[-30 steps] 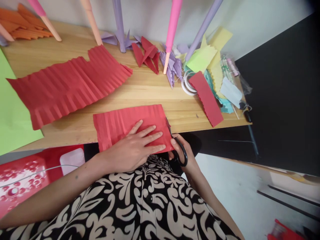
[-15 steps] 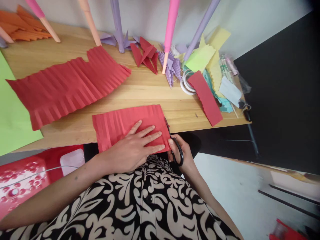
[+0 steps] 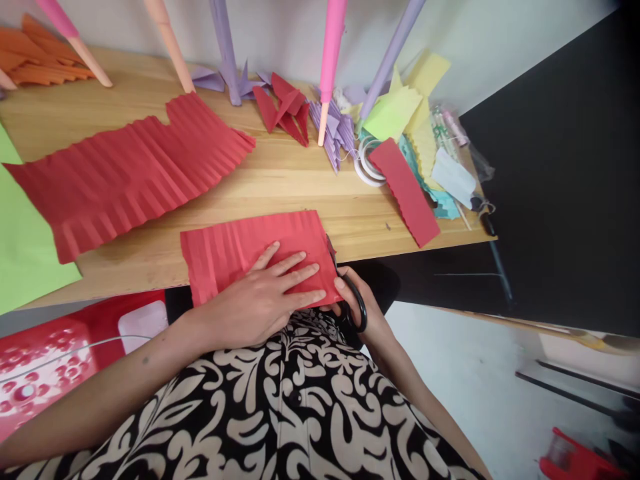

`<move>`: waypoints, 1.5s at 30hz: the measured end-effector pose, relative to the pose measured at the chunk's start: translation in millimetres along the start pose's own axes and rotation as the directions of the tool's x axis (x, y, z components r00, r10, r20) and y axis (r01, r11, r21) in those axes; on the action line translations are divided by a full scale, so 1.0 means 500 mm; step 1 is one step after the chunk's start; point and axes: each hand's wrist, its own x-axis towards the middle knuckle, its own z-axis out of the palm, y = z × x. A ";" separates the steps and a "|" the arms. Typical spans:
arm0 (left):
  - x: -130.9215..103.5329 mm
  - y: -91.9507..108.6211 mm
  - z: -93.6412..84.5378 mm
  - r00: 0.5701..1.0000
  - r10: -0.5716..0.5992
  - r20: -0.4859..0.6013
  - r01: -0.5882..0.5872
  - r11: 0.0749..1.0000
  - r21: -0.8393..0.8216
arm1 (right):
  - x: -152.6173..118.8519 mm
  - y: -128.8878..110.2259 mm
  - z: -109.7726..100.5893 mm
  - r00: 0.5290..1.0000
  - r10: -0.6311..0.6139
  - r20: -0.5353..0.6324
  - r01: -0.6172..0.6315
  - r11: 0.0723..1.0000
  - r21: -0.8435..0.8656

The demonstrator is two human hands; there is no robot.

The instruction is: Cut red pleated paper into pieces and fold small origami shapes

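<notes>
A sheet of red pleated paper [image 3: 220,250] lies at the front edge of the table, partly overhanging it. Across it my left hand [image 3: 267,290] is spread flat, fingers apart, pressing the paper down. My right hand [image 3: 357,293] grips black-handled scissors [image 3: 359,303] at the sheet's right edge. The blades lie along that edge and are partly hidden by the paper. Farther back on the left rests a larger red pleated sheet [image 3: 130,177]. A narrow red strip with one scalloped edge [image 3: 407,193] lies to the right.
The wooden table [image 3: 295,180] bears rolls of white tape [image 3: 367,175], purple folded paper [image 3: 335,133], yellow paper [image 3: 425,87] and a green sheet [image 3: 30,247]. Pink and purple sticks [image 3: 333,53] stand along the back. A red patterned stool [image 3: 55,360] is below left.
The view has shifted slightly, so the tabletop things sit a little farther left. Both hands keep nearly the same pose on the paper and scissors.
</notes>
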 end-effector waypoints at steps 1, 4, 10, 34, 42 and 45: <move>0.000 0.000 0.000 1.000 0.003 0.008 -0.003 1.000 -0.004 | 0.001 -0.001 -0.001 1.000 0.000 -0.009 0.000 1.000 -0.015; -0.002 0.000 -0.001 0.999 0.014 0.029 -0.014 1.000 -0.014 | 0.003 -0.006 -0.002 0.999 -0.009 -0.044 0.006 0.997 -0.072; -0.004 -0.002 0.001 0.999 0.028 0.022 -0.027 0.999 -0.019 | 0.001 -0.022 0.008 0.993 -0.069 -0.100 0.050 0.982 -0.184; 0.000 0.002 -0.002 0.999 0.030 0.018 -0.030 0.999 -0.014 | 0.002 -0.014 0.028 0.986 -0.063 -0.152 0.039 0.987 -0.153; -0.006 0.006 0.000 0.999 0.027 0.021 -0.027 1.000 -0.005 | 0.002 -0.014 0.033 0.988 -0.089 -0.129 0.073 0.990 -0.122; -0.011 0.007 -0.002 1.000 0.019 0.017 -0.019 1.000 0.007 | 0.002 -0.013 0.023 0.981 -0.129 -0.146 0.116 0.988 -0.098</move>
